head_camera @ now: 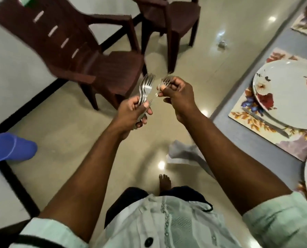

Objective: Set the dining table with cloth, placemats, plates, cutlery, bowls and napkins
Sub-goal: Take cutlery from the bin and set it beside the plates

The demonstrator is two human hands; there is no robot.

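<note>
Left hand point(131, 111) grips fork bundle point(145, 88), tines up. Right hand point(176, 92) pinches single fork point(164, 83); nearest placemat point(242, 113) lies to its right.

Both bare forearms are reaching forward, the left hand point(131, 111) and the right hand point(177, 92) each curling fingers closed in a grip.

Two chairs point(88, 56), three plates point(288, 93), two placemats point(252, 120), one knife point(267, 122)
</note>
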